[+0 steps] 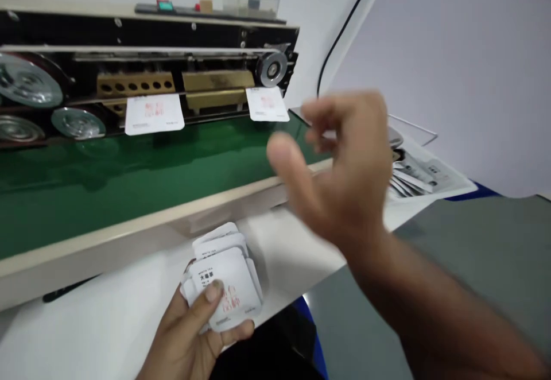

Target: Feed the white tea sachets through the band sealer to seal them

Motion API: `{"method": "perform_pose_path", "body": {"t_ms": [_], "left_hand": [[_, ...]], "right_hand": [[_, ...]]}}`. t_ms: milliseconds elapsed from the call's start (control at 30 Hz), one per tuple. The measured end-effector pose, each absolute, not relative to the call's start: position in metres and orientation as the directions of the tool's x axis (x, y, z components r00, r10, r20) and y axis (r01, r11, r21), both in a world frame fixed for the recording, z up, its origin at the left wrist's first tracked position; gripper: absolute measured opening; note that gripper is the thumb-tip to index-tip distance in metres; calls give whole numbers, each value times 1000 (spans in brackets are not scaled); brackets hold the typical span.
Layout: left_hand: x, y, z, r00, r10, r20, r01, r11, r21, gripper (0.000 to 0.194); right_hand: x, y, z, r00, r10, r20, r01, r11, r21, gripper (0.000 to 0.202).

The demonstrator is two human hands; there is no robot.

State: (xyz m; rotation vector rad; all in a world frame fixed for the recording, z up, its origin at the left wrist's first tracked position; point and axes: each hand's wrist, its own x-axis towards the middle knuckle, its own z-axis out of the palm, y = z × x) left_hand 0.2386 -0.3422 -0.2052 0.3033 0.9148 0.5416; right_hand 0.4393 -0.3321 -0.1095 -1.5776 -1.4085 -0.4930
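My left hand [196, 328] grips a fanned stack of white sachets [235, 274] with rounded corners, black print and red characters. Its thumb presses on the top sachet and the fingers support the stack from below. My right hand [344, 162], slightly blurred, is raised in front of the band sealer [219, 90]. Its thumb stands apart from the bent fingers, and nothing shows between them. Closest to it is a white sachet [267, 105] hanging at the sealer's right end. Another sachet [155, 115] hangs from the sealing line farther left.
Under the sealing line runs a green conveyor belt [163, 173] with a pale edge rail. Metal wheels [80, 123] sit at the left. Beyond my right arm, a white tray [456, 182] holds several sachets. A clear box [251, 4] stands on top of the machine.
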Motion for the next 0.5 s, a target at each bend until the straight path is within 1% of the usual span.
{"method": "perform_pose_path", "body": {"t_ms": [33,67,100,133,167,200,267,333,400,500], "left_hand": [[239,-342,-205,504,564,-654,-321,825,464,68],[239,-343,-205,524,563,-639,-338,826,451,68],[239,-343,-206,548,560,-622,-357,829,431,68],[239,-344,-207,573,560,-598,-379,829,412,69],[239,-344,-207,596,564,-572,-401,826,396,70],[240,-345,-208,612,571,-547,-418,821,389,71],[240,-345,-209,625,585,-517,-436,811,391,68],[242,-344,-209,620,585,-523,-442,811,384,64],[243,-343,-207,590,570,-572,-423,822,382,63],[244,-343,-207,517,558,-649,-358,830,428,68]], "right_hand": [[423,-352,-125,153,602,784,936,167,-310,30],[407,-370,-142,78,674,735,924,228,-307,40],[394,-385,-159,62,731,679,898,256,-358,52],[384,-396,-175,107,796,596,864,223,-452,61],[377,-404,-189,148,840,523,828,184,-530,66],[372,-408,-201,210,869,449,781,127,-611,66],[369,-409,-214,309,892,329,673,40,-739,55],[371,-406,-216,357,903,240,560,-1,-828,42],[376,-406,-212,376,910,176,485,-31,-874,31],[387,-411,-203,431,896,109,418,-91,-904,19]]}}
